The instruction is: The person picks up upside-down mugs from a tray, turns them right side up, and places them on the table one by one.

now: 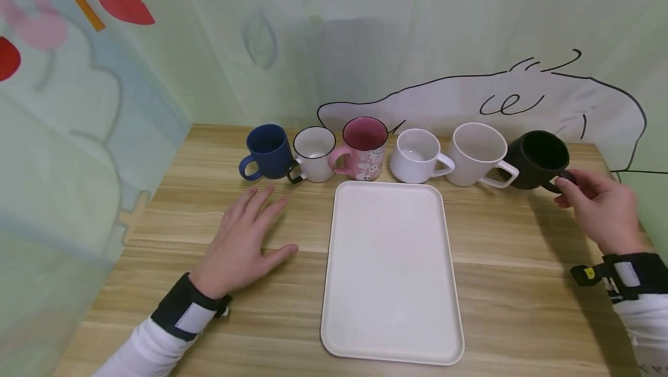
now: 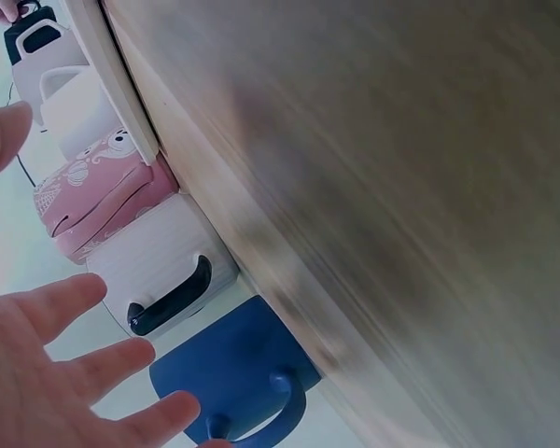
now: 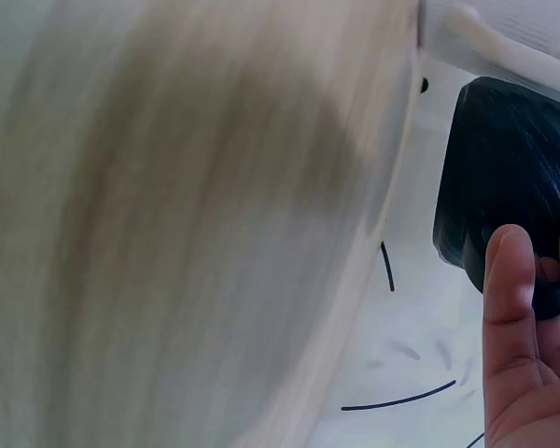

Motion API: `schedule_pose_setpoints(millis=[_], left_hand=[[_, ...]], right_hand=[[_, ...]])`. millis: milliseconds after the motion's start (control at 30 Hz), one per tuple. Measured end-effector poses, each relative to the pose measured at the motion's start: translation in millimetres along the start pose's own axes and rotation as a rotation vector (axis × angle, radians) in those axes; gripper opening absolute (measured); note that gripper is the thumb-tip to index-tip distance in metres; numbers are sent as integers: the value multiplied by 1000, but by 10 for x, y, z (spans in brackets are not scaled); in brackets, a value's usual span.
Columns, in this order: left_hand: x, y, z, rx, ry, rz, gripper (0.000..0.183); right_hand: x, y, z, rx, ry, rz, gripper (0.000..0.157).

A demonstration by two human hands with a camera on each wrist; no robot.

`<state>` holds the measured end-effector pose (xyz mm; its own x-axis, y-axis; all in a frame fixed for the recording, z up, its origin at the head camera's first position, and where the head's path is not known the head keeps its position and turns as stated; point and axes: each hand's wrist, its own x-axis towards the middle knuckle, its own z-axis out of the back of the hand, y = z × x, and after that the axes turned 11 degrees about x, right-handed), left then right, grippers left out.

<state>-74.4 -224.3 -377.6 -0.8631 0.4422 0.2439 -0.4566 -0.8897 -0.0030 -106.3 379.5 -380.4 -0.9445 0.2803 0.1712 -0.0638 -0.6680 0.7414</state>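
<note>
At the right end of a row of mugs, my right hand [image 1: 605,209] pinches the handle of a black mug [image 1: 537,159] between thumb and fingers. The right wrist view shows the same black mug [image 3: 509,168] with the thumb and fingertips at its handle. My left hand [image 1: 240,243] holds nothing; its fingers are spread over the table, left of a white tray [image 1: 391,272]. Nearest to those fingers are a blue mug [image 1: 270,153] and a white mug with a black handle [image 1: 315,153]. In the left wrist view the fingers overlap the blue mug [image 2: 238,369].
A pink patterned mug [image 1: 364,151], a small white mug [image 1: 416,156] and a larger white mug [image 1: 476,153] fill the middle of the row, just behind the tray. The wooden table [image 1: 282,319] backs onto a printed cloth [image 1: 365,46].
</note>
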Motion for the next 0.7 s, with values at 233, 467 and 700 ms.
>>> schedule_pose_setpoints(millis=[233,467,700], left_hand=[[-17,7,-15,2,12,6,89],[-25,8,-21,1,12,6,90],[-27,11,-24,-5,24,11,90]], right_hand=[[26,-42,-10,-21,37,21,49],[55,-70,-38,-34,56,29,48],[69,-63,-54,-52,71,21,49]])
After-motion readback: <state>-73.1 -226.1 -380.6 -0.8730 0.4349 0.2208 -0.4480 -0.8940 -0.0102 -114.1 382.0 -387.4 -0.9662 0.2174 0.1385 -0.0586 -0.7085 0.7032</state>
